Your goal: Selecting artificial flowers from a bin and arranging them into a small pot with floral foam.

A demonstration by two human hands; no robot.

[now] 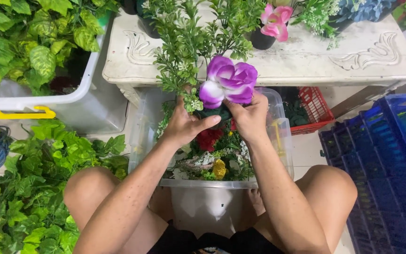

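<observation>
Both hands hold one small arrangement above a clear plastic bin point(283, 155). My left hand point(183, 124) grips the base of it, thumb stretched across a dark green pot or foam block point(218, 113). My right hand point(251, 117) closes on the same base from the right. A purple and white artificial flower point(227, 83) sits on top, and tall green leafy sprigs point(184, 44) rise from it on the left. The bin below holds red, yellow and white artificial flowers point(214, 157).
A carved white bench point(367, 54) stands beyond, bearing dark pots with a pink flower point(275, 21). Variegated green foliage fills a white tub point(78, 89) at left and covers the floor point(34, 188). A red basket point(316, 106) lies under the bench; blue crates point(381, 169) stand at right.
</observation>
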